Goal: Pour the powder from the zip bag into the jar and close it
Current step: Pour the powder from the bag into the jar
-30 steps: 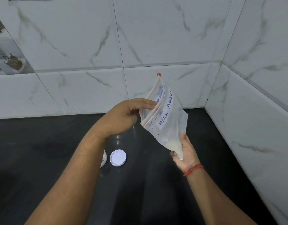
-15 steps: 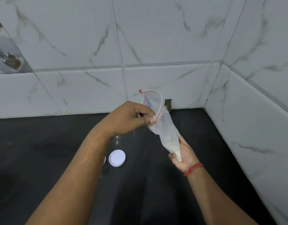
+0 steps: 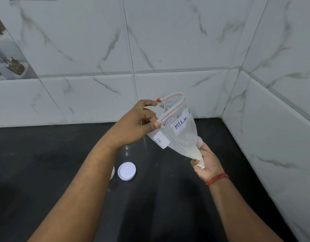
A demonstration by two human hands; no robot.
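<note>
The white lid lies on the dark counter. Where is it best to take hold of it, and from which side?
Probably from above, fingers across the rim of the white lid. It lies flat with its hollow side up, clear on its right; the left forearm hangs over its left. Both hands hold the zip bag, so one must let go first.

left hand fingers pinched (thumb forward), right hand fisted
</note>
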